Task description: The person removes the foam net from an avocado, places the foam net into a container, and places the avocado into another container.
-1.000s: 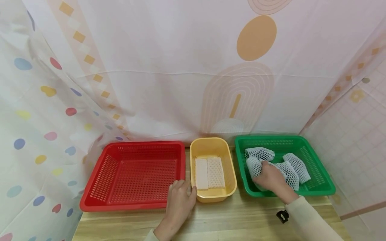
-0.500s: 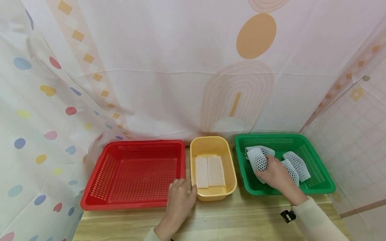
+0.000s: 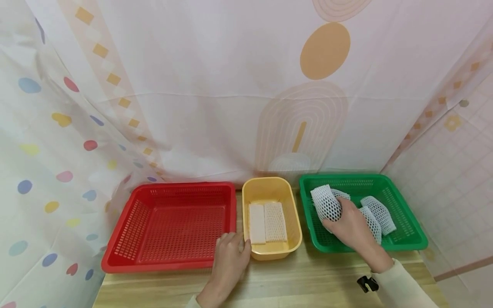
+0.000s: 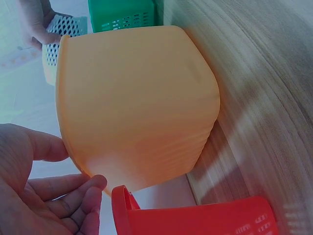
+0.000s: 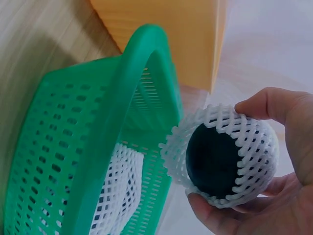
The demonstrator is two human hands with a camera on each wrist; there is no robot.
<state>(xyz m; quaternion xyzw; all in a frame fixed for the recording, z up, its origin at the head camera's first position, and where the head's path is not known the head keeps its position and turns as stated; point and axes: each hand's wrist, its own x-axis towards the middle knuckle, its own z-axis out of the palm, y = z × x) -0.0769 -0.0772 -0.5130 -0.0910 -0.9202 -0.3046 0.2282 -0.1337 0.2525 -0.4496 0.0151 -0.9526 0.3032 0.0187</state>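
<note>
In the head view my right hand (image 3: 352, 224) grips a white foam net sleeve (image 3: 326, 203) over the left part of the green basket (image 3: 402, 214). The right wrist view shows a dark, smooth, rounded object (image 5: 212, 159) inside that net, held between thumb and fingers. What kind of object it is cannot be told. My left hand (image 3: 230, 259) rests between the red basket (image 3: 169, 265) and the yellow bin (image 3: 271, 256). In the left wrist view its thumb touches the bin's rim (image 4: 62, 112), and its other fingers are loosely bent near the red rim.
Several more net sleeves (image 3: 379, 214) lie in the green basket. Two flat pale pieces, one smooth (image 3: 257, 223) and one netted (image 3: 275, 221), lie side by side in the yellow bin. The containers stand in a row on a wooden table (image 3: 285, 282) before a patterned curtain (image 3: 212, 128).
The right hand has lifted the netted object from among the others, tilting it up and toward the basket's left side. The left hand has stayed in place.
</note>
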